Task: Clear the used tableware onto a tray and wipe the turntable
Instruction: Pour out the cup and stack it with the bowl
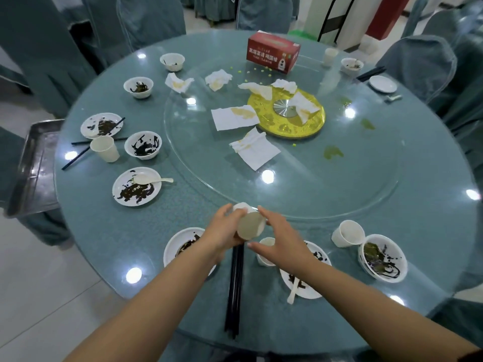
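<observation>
Her left hand (224,231) is wrapped round a paper cup (251,226) tipped on its side, above the near edge of the bench (146,226); the right hand (279,239) hovers beside it, fingers loose. Stained napkins (235,117) litter the glass turntable (339,184), and the metal tray (36,163) sits off to the left

Glaring in round ceiling-light spots off the glass table (109,239); bending strongly at wide-angle edges; blurring slightly around the right hand (282,244); otherwise evenly bright.
</observation>
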Available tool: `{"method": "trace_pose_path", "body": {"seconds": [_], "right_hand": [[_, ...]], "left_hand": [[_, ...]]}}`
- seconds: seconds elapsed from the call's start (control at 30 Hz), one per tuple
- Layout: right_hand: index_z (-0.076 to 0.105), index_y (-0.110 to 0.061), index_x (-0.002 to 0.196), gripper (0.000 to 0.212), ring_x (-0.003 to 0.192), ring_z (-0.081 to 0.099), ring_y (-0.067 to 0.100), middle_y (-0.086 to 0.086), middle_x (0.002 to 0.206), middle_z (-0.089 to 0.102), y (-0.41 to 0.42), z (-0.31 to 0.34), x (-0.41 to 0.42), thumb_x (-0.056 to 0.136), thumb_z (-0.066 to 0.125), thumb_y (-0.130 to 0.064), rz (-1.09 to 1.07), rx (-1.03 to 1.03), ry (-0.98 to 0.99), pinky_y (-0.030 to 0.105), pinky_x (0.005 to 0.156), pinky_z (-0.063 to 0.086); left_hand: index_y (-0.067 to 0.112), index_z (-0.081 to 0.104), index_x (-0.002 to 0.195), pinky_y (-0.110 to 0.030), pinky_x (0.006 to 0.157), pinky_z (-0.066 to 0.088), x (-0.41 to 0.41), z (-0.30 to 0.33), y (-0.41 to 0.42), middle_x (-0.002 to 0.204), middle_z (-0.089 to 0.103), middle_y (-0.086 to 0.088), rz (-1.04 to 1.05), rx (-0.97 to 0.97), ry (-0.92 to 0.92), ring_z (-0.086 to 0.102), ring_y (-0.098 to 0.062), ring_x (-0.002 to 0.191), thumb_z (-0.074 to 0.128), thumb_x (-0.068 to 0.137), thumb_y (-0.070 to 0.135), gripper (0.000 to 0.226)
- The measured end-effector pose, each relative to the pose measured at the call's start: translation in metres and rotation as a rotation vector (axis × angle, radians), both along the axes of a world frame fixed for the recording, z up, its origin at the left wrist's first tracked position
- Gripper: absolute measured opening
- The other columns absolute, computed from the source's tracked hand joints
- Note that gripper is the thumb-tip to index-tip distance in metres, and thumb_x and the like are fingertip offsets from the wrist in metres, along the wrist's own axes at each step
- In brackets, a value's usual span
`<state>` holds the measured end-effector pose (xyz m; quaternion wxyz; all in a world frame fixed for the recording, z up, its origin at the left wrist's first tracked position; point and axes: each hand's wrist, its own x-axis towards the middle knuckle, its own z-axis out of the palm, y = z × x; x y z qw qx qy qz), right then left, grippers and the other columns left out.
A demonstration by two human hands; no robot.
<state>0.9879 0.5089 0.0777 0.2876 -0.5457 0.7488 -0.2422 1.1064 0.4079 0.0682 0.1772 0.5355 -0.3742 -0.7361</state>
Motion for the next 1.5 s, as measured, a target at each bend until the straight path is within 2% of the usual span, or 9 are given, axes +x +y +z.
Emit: {"method": "trace_pose_path", "body": {"seconds": [0.1, 0.23, 0.43, 0.53, 0.7, 0.83, 0.93, 1.27, 1.5], "right_hand": [[0.026, -0.023, 0.148, 0.088, 0.127, 0.041, 0.010, -0.002, 0.141, 0.040, 0.002, 0.002, -0.003, 0.077, 0.075, -0.039, 0.007, -0.023, -0.001, 0.009, 0.092, 0.025], [0.023, -0.024, 0.148, 0.084, 0.127, 0.042, 0.014, 0.000, 0.140, 0.038, 0.008, 0.003, -0.019, 0.081, 0.072, -0.034, 0.039, -0.009, -0.012, 0.017, 0.096, 0.030], [0.029, -0.019, 0.141, 0.081, 0.117, 0.047, 0.016, 0.001, 0.137, 0.045, 0.019, 0.003, -0.050, 0.076, 0.075, -0.036, -0.002, 0.035, -0.028, 0.021, 0.089, 0.035], [0.034, -0.021, 0.135, 0.074, 0.105, 0.046, 0.010, -0.001, 0.129, 0.048, 0.026, 0.000, -0.066, 0.075, 0.076, -0.036, -0.002, 0.086, -0.067, 0.020, 0.082, 0.034], [0.035, -0.027, 0.139, 0.076, 0.123, 0.041, 0.007, -0.007, 0.136, 0.040, 0.035, -0.006, -0.083, 0.076, 0.075, -0.038, 0.068, 0.120, -0.086, 0.016, 0.095, 0.030], [0.027, -0.028, 0.146, 0.084, 0.132, 0.035, 0.008, -0.007, 0.144, 0.036, 0.042, -0.006, -0.091, 0.077, 0.074, -0.039, 0.115, 0.159, -0.081, 0.016, 0.101, 0.026], [0.031, -0.027, 0.143, 0.082, 0.128, 0.040, 0.009, -0.008, 0.142, 0.040, 0.043, -0.005, -0.096, 0.075, 0.075, -0.041, 0.126, 0.170, -0.065, 0.017, 0.098, 0.030], [0.036, -0.040, 0.136, 0.076, 0.118, 0.049, 0.003, -0.020, 0.132, 0.049, 0.044, 0.021, -0.133, 0.071, 0.075, -0.050, 0.234, 0.128, -0.088, 0.032, 0.102, 0.043], [0.042, -0.033, 0.133, 0.075, 0.108, 0.056, 0.001, -0.017, 0.120, 0.056, 0.058, 0.045, -0.171, 0.070, 0.076, -0.054, 0.209, 0.115, -0.092, 0.024, 0.097, 0.047]], "left_hand": [[0.012, 0.059, 0.107, -0.034, 0.064, 0.049, -0.012, 0.006, 0.018, 0.085, 0.065, -0.007, -0.007, 0.051, 0.052, 0.063, -0.022, 0.070, 0.059, 0.092, 0.024, 0.020], [0.012, 0.057, 0.104, -0.028, 0.057, 0.052, -0.019, 0.008, 0.034, 0.078, 0.063, -0.002, -0.042, 0.037, 0.044, 0.060, -0.013, 0.057, 0.059, 0.094, 0.028, 0.019], [0.010, 0.053, 0.132, -0.031, 0.095, 0.044, -0.013, -0.023, 0.045, 0.119, 0.064, -0.005, -0.202, -0.271, -0.266, 0.057, -0.014, 0.103, 0.058, 0.084, 0.007, 0.048], [0.012, 0.033, 0.146, -0.022, 0.100, 0.038, -0.005, -0.039, 0.060, 0.142, 0.046, -0.005, -0.451, -0.349, -0.395, 0.046, -0.013, 0.125, 0.066, 0.073, 0.006, 0.081], [0.017, 0.020, 0.151, -0.034, 0.112, 0.032, -0.013, -0.070, 0.078, 0.148, 0.036, 0.002, -0.561, -0.430, -0.493, 0.034, -0.016, 0.137, 0.084, 0.065, 0.015, 0.106], [0.045, 0.043, 0.112, -0.023, 0.086, 0.046, -0.029, -0.082, 0.084, 0.113, 0.056, 0.022, -0.418, -0.524, -0.429, 0.058, -0.009, 0.110, 0.087, 0.060, 0.019, 0.073], [0.047, 0.048, 0.098, -0.015, 0.072, 0.043, -0.039, -0.080, 0.084, 0.100, 0.061, 0.021, -0.324, -0.550, -0.391, 0.059, 0.003, 0.094, 0.088, 0.060, 0.025, 0.059], [0.034, 0.051, 0.126, -0.031, 0.094, 0.044, -0.056, -0.042, 0.061, 0.115, 0.052, 0.012, -0.630, -0.911, -0.407, 0.048, -0.005, 0.107, 0.070, 0.052, 0.062, 0.082], [0.040, 0.047, 0.132, -0.028, 0.094, 0.044, -0.094, 0.005, 0.065, 0.116, 0.052, 0.017, -0.753, -1.008, -0.319, 0.048, 0.000, 0.108, 0.078, 0.065, 0.057, 0.076]]}}
